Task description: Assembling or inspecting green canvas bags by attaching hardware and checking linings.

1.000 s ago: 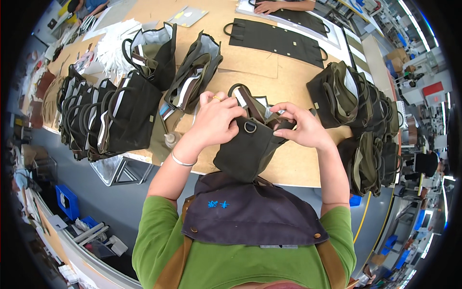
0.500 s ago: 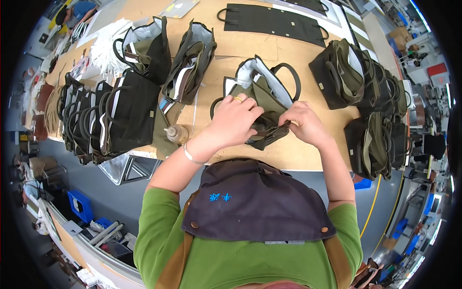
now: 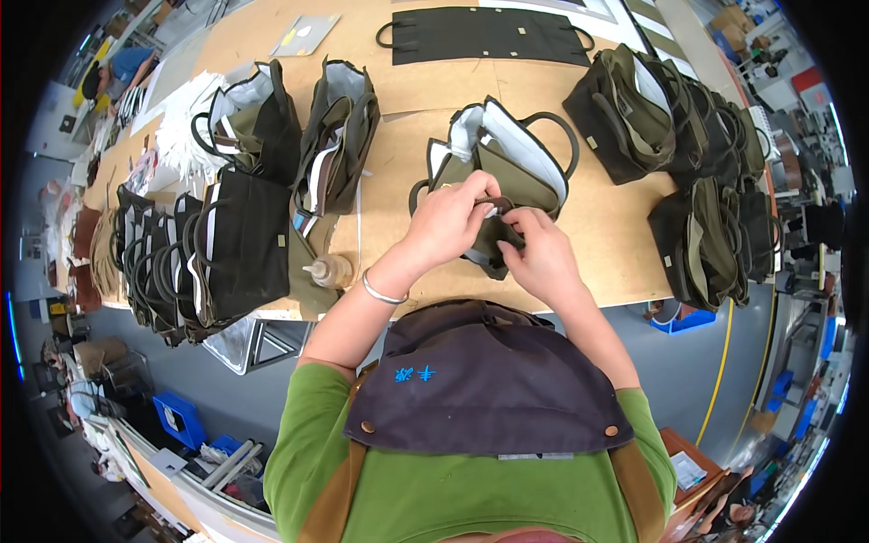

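A dark olive handbag [image 3: 534, 181] with pale lining stands open on the worktable in front of me, one loop handle sticking up at its right. My left hand [image 3: 451, 222] is closed at the near part of its opening, thumb and fingers pinching a brown zipper edge [image 3: 495, 203]. Close beside it, my right hand [image 3: 543, 255] has its fingers bent around the same zipper area, thumb tip against the bag's inner pocket. The fingertips partly cover that pocket, so its inside is mostly hidden.
Similar bags crowd the left side [image 3: 240, 240] and the right side [image 3: 625, 118] of the worktable [image 3: 407, 136]. A small squeeze bottle [image 3: 330, 271] stands near the front edge. White strips [image 3: 188, 127] lie heaped at the far left; a flat black bag panel [image 3: 480, 36] lies at the back.
My right hand has moved left from the bag's right corner toward my left hand. My left hand has turned to pinch the zipper edge. The view has shifted slightly.
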